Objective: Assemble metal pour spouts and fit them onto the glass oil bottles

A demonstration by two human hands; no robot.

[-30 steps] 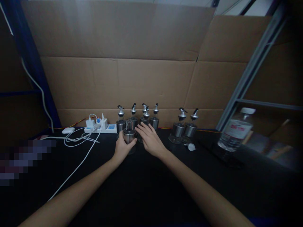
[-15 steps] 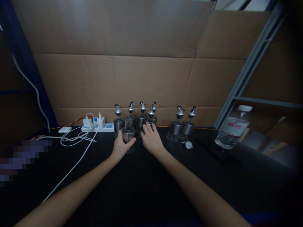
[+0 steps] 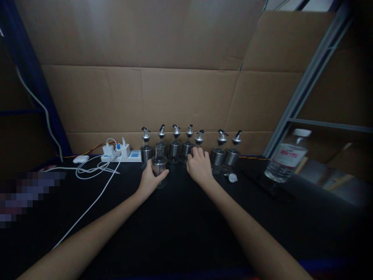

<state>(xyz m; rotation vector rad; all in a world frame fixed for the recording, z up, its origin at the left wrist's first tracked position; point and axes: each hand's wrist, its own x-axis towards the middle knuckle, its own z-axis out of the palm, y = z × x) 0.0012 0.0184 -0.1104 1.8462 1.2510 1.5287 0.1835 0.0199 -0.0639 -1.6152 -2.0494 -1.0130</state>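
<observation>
My left hand (image 3: pixel 150 178) is wrapped round a glass bottle with a metal sleeve (image 3: pixel 159 166); it stands upright on the black table with no spout on top. My right hand (image 3: pixel 200 165) is closed round another bottle, an oil dispenser with a silver pour spout (image 3: pixel 199 137); its body is mostly hidden behind my fingers. Behind my hands stand several like dispensers in a row, among them one at the left end (image 3: pixel 146 151) and one behind the middle (image 3: pixel 175 147). Two more, a nearer one (image 3: pixel 218 155) and a farther one (image 3: pixel 232 155), stand right of my right hand.
A loose spout (image 3: pixel 232 177) lies on the black table (image 3: pixel 175 233) at the right. Farther right stands a water bottle (image 3: pixel 287 159). On the left are a white power strip (image 3: pixel 128 156) and tangled white cables (image 3: pixel 96 169). Cardboard (image 3: pixel 186 97) lines the back.
My right hand has moved right with the spouted dispenser, from the middle of the row towards the right pair. My left hand stays on the spoutless bottle.
</observation>
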